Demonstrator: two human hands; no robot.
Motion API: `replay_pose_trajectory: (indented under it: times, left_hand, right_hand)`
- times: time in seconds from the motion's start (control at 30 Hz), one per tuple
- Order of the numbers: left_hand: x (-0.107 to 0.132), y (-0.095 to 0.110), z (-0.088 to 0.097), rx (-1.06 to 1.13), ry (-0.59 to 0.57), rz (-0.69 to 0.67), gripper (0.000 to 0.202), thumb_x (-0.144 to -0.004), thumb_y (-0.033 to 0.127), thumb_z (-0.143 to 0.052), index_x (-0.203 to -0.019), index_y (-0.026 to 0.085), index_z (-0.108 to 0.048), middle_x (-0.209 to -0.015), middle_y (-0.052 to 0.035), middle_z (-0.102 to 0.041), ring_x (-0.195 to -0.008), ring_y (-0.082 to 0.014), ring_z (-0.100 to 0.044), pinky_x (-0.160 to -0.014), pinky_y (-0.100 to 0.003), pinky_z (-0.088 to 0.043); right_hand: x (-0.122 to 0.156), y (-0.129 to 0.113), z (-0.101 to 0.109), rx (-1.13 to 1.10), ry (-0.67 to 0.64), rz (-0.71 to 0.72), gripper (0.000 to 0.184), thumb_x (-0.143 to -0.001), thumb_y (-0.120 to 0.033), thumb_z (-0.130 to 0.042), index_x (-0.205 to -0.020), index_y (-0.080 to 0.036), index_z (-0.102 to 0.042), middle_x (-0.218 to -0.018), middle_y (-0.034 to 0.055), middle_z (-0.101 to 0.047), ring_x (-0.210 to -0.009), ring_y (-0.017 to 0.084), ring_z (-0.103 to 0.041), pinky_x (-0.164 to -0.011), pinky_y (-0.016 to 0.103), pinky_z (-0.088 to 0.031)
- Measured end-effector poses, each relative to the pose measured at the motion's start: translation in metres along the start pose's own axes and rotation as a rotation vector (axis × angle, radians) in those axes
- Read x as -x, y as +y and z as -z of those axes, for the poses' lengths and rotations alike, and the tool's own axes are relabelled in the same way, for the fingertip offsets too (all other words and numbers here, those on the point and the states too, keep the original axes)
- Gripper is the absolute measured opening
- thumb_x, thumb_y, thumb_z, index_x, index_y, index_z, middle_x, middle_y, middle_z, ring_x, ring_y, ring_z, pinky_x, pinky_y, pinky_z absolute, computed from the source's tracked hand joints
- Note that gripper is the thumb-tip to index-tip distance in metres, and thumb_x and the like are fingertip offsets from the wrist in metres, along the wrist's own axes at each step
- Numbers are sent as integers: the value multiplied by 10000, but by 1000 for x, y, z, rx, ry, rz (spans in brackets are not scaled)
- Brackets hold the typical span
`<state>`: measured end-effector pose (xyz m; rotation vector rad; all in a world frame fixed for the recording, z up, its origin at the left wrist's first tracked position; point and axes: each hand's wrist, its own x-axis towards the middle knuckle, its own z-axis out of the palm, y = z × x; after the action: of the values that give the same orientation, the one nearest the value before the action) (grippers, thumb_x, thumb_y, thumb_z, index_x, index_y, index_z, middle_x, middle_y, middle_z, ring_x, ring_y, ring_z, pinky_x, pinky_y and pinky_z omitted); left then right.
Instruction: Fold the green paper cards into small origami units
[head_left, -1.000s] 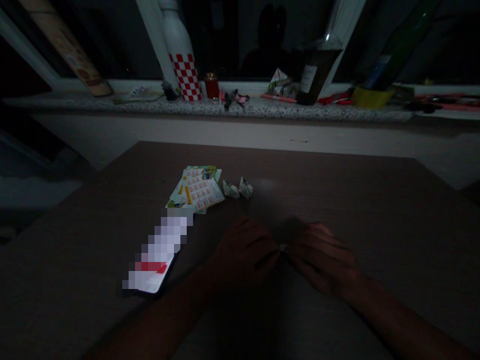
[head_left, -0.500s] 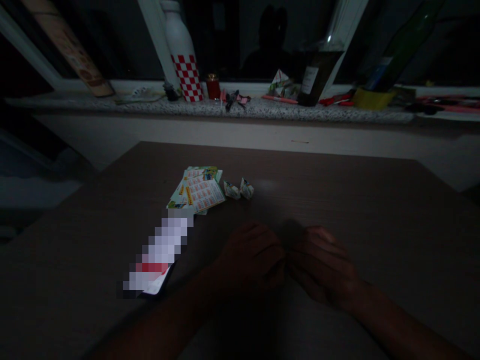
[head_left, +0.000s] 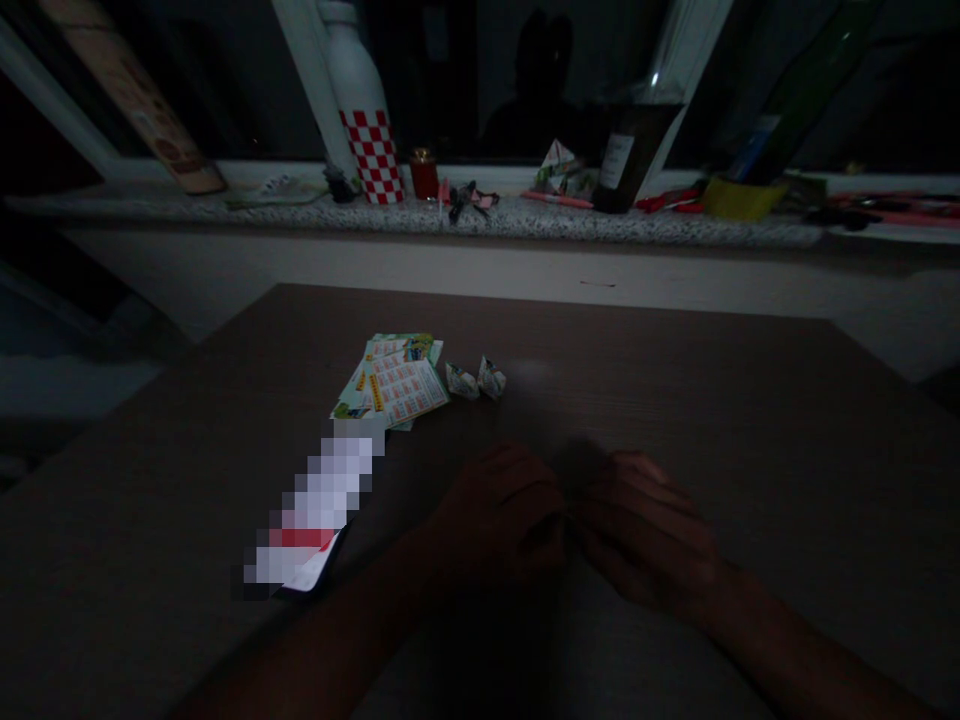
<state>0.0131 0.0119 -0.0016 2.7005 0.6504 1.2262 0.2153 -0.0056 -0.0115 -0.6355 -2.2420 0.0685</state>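
Low over the table, my left hand point(head_left: 506, 515) is closed with its fingers curled in. Close beside it on the right, my right hand point(head_left: 649, 525) is closed too, its fingertips pointing toward the left one. Whatever they pinch between them is hidden by the fingers and the dark. Beyond the hands stand two small folded paper pieces, one on the left point(head_left: 462, 381) and one on the right point(head_left: 492, 378). A fanned stack of printed paper slips point(head_left: 405, 385) lies left of them. Nearer to me is a lit phone point(head_left: 319, 510) with a blurred screen.
The brown table point(head_left: 712, 400) ends at a wall under a granite windowsill point(head_left: 517, 218). On the sill stand a white bottle with red checks point(head_left: 373, 150), a red jar point(head_left: 424, 175), a dark labelled bottle point(head_left: 619, 165), a folded paper piece point(head_left: 557, 168) and a yellow holder point(head_left: 742, 197).
Both hands stay almost in place. The left has shifted slightly left, and a narrow gap shows between them. The whole view has moved a little.
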Motion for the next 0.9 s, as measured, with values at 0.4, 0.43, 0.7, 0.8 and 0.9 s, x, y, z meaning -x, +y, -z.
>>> replay_pose_trajectory:
  times: [0.4,0.43,0.7,0.8,0.9]
  left_hand:
    - [-1,1,-2,45,-40,1,56,-790,106,-526,-806,158,-541,-775,-31,-609,-730,-138,-521,-705,-292,-451]
    - [-1,1,-1,44,-47,3,49,-795,116,-529,-808,162,-540,-773,-26,-609,-730,-136,-526,-708,-290,-450]
    - [2,-12,9,11,-83,76,54,-756,112,-547,-756,164,-533,-767,-31,-610,-733,-144,-535,-693,-278,-448]
    - [8,-20,15,-35,-148,151,62,-745,108,-551,-762,166,-537,-783,-32,-609,-755,-151,-534,-698,-276,-450]
    - [11,-23,21,-77,-141,219,71,-734,116,-555,-779,169,-540,-807,-42,-609,-776,-165,-543,-716,-295,-461]
  right_hand:
    - [-6,-6,2,0,68,48,158,-787,-58,-580,-909,-149,-623,-746,44,-668,-693,172,-614,-685,372,-507]
    - [-7,-6,2,4,86,53,169,-783,-58,-588,-923,-147,-622,-756,45,-672,-702,172,-620,-687,372,-512]
    - [-4,-6,7,-22,165,-2,193,-743,-37,-624,-907,-140,-626,-752,48,-668,-681,173,-623,-675,373,-515]
    - [-4,-6,11,-23,187,-38,220,-726,-11,-625,-906,-138,-633,-745,51,-665,-686,179,-630,-681,376,-514]
    - [-8,-5,14,-4,205,-64,220,-731,-5,-627,-895,-151,-635,-717,42,-663,-670,176,-629,-666,366,-515]
